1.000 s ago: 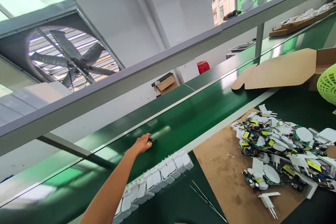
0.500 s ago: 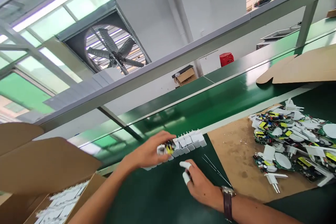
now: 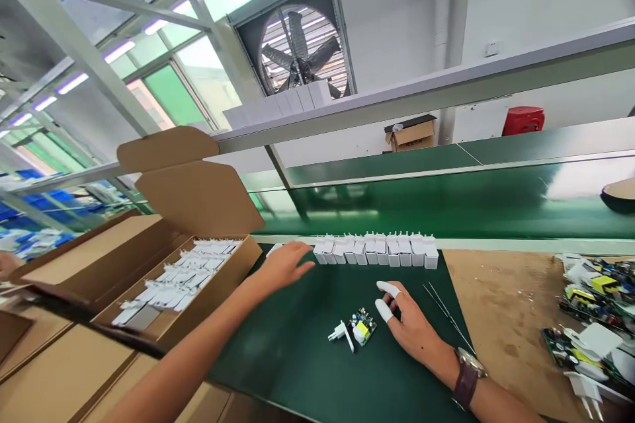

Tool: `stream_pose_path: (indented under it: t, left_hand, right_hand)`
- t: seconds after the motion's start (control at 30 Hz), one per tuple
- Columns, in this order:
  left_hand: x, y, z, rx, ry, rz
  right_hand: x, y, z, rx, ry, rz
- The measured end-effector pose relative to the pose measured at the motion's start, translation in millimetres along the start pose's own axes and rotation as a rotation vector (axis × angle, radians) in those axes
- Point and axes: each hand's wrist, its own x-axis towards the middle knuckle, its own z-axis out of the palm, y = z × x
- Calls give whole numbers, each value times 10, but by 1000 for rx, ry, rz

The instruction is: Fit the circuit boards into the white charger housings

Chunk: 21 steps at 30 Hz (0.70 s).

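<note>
Left hand [image 3: 288, 264] looks loose and spread, nothing gripped, by the left end of the row of white cases [image 3: 376, 251]. Right hand [image 3: 404, 320]'s half-curled and free too, nearer than the row. Circuit board [image 3: 364, 327]'s also on the row's near side. Left of the row: open cardboard box [image 3: 235, 268], loaded with white parts [image 3: 181, 277].

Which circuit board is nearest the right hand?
The lone board on the green tabletop, beside the right hand; the other boards lie piled on brown cardboard.
</note>
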Motion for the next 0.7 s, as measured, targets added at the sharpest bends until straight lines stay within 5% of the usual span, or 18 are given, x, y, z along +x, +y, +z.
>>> stream_pose_path:
  t: [0.17,0.33,0.5,0.7]
  left_hand:
    - [-59,-786,138,7,40,-294]
    - [-112,-1017,322,-72,-30,-371]
    - [-175,-682,175,-223,-95,-221]
    - [-167,313,-143,-328,-163,226]
  right_hand:
    - [-93,-210,-2,-213,-201,-249]
    - [-64,-209,1,-330,-347,-346]
    - [33,-75,-98,-372,-106,-355]
    - [4,-313,75,-356,-386,-398]
